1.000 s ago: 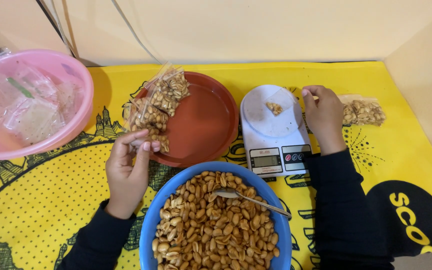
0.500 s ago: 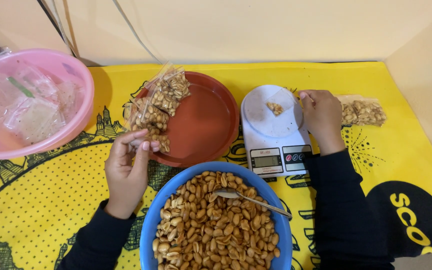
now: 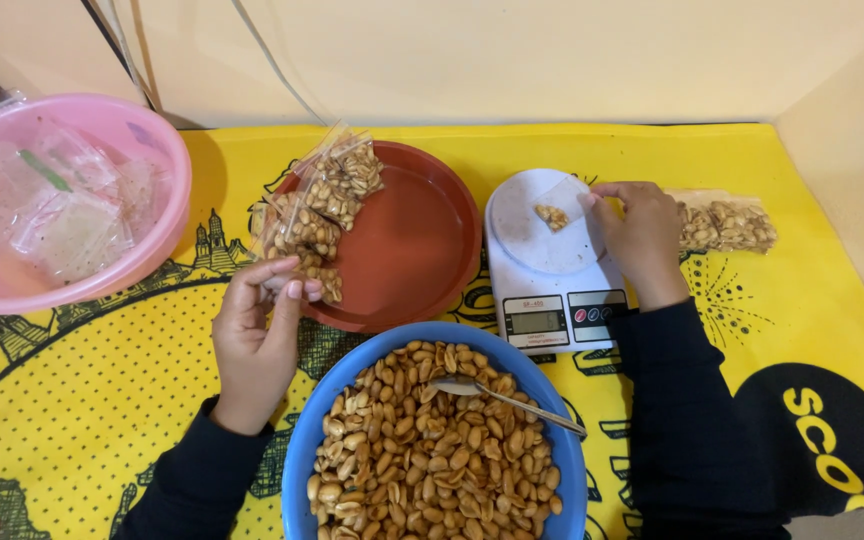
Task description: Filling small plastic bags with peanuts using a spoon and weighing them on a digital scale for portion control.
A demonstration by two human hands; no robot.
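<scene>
A person in dark sleeves works at a table covered by a yellow cloth point(image 3: 102, 420) printed with black dots, drawings and a black round patch at the lower right. Three round plastic vessels stand on it: a blue bowl point(image 3: 307, 430) heaped with shelled peanuts, a shallow red-brown plate point(image 3: 417, 240) and a pink basin point(image 3: 157, 230) holding a loose pile of empty clear bags. One metal spoon point(image 3: 502, 395) lies across the peanuts. The left hand point(image 3: 257, 340) hovers at the plate's near rim, fingers curled and pinched on a small filled peanut packet point(image 3: 317, 280), one of a cluster of clear packets point(image 3: 317, 205) stacked on the plate's left side; their exact count cannot be told. The right hand point(image 3: 642, 235) rests at the right edge of a single white kitchen scale point(image 3: 552, 265), thumb and forefinger closed on the corner of a clear bag point(image 3: 562, 210) lying on the round weighing pan with a few peanuts inside. One more filled packet point(image 3: 727, 225) lies on the cloth just beside that hand.
</scene>
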